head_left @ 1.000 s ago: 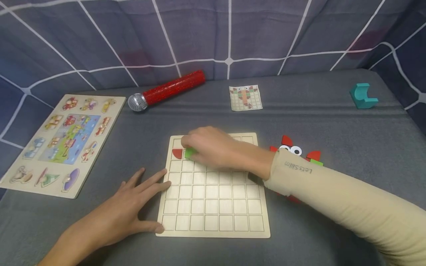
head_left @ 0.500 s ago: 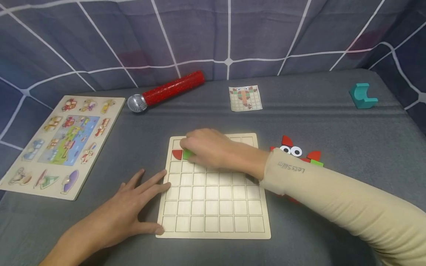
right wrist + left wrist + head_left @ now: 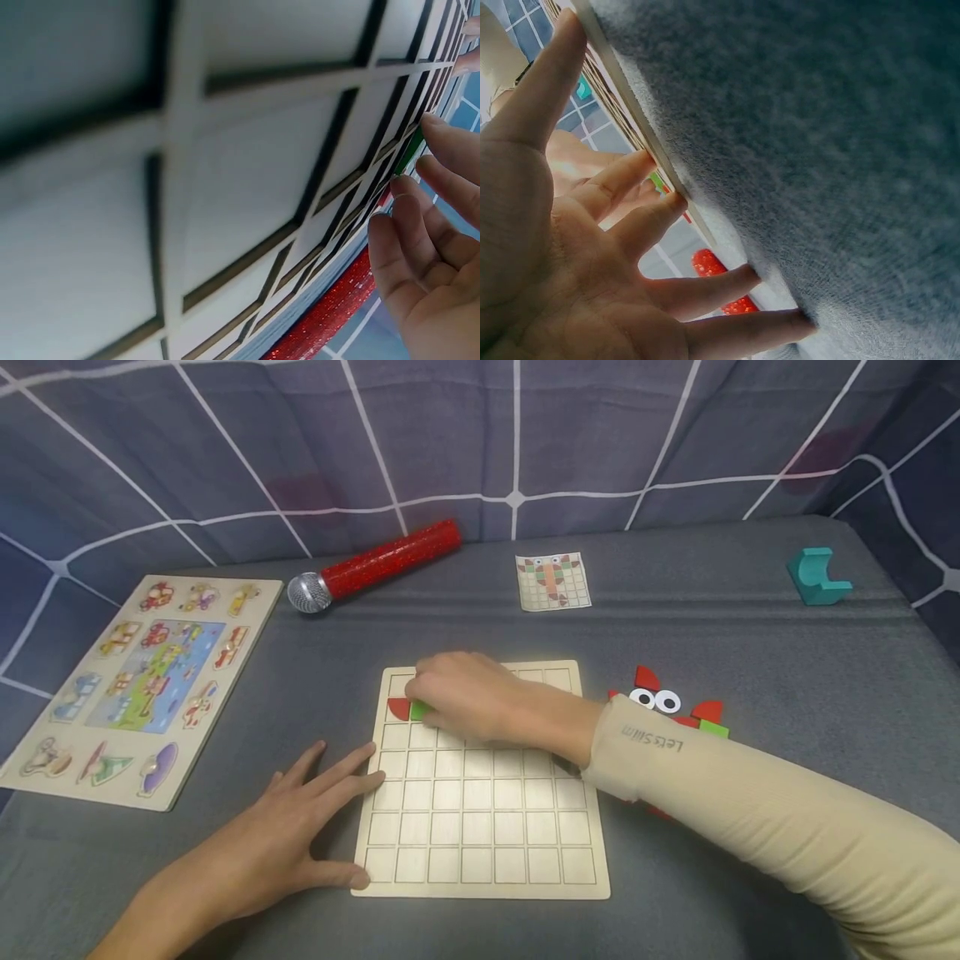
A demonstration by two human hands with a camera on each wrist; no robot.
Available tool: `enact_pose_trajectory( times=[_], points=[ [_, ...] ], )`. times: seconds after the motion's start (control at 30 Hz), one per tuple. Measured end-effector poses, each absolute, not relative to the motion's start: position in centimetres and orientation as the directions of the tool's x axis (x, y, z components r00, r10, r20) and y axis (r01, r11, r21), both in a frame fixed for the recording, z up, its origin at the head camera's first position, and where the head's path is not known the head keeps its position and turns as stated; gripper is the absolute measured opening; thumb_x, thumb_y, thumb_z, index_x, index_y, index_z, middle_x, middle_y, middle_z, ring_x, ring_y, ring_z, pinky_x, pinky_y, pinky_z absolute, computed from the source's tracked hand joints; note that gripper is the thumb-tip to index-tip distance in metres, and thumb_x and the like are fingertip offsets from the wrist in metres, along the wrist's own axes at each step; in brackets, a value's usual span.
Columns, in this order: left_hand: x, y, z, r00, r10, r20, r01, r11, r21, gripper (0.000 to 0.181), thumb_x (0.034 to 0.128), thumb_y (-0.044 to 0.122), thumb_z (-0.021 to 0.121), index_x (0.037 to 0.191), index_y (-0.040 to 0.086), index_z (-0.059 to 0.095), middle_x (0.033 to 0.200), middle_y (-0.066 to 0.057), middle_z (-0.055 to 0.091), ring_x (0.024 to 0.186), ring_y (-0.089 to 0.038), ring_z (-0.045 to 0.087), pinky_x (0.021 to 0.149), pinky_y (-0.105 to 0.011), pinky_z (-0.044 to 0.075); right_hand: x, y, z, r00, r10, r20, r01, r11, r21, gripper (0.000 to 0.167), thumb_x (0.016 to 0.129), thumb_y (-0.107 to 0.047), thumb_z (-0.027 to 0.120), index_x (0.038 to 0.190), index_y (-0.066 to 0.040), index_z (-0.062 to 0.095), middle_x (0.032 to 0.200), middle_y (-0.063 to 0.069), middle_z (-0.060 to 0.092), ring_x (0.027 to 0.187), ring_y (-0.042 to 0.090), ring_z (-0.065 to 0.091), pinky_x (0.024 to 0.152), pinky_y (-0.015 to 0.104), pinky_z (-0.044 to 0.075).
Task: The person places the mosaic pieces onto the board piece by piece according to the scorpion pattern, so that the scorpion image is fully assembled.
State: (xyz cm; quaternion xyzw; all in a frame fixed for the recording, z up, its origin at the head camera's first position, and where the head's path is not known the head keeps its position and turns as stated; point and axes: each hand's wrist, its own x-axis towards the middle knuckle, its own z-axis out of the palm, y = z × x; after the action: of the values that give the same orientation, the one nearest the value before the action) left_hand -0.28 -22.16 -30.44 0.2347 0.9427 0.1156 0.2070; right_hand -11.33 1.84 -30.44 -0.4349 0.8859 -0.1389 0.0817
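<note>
Here's my right hand (image 3: 471,697), the nearer one, fingertips pinching the green piece (image 3: 419,711) right up against the red quarter-round (image 3: 400,708), on its right, second row down on the grid board (image 3: 477,828). No long axis shows; whether it's seated, I can't tell. My left hand (image 3: 300,822), fingers spread along the board's left edge, has the piece ahead and rightward.

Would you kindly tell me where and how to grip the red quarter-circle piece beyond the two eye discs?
I'd pinch the red piece by its straight left edge and its curved edge, coming from above on the far side: it appears to lie flat, those edges look free, and the eye discs sit close to its near edge.
</note>
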Motion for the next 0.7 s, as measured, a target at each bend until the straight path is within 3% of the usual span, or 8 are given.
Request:
enact_pose_trajectory(
  times=[0.47,0.7],
  points=[
    [-0.40,-22.06,-30.44,-0.802,0.485,-0.348,0.395,0.868,0.301,0.098,0.0623,0.079,0.065,0.145,0.030,0.049,0.162,0.003,0.024,0.140,-0.055,0.017,0.091,-0.082,0.024,-11.35,2.00,-30.35,-0.612,-0.789,-0.045,-0.724,0.582,-0.370,0.014,0.093,-0.011,0.066,0.101,-0.016,0.077,0.089,-0.004,0.063,0.082,0.012,0.055,0.074,0.026,0.048],
    [-0.32,-22.08,-30.46,-0.803,0.485,-0.346,0.395,0.868,0.301,0.097,0.0629,0.078,0.066,0.145,0.031,0.048,0.162,0.004,0.024,0.140,-0.055,0.017,0.090,-0.082,0.024,-11.24,2.85,-30.60,-0.595,-0.803,-0.022,-0.728,0.550,-0.409,0.017,0.091,-0.005,0.063,0.081,-0.016,0.072,0.081,-0.004,0.060,0.079,0.012,0.053,0.074,0.026,0.046]
  ],
)
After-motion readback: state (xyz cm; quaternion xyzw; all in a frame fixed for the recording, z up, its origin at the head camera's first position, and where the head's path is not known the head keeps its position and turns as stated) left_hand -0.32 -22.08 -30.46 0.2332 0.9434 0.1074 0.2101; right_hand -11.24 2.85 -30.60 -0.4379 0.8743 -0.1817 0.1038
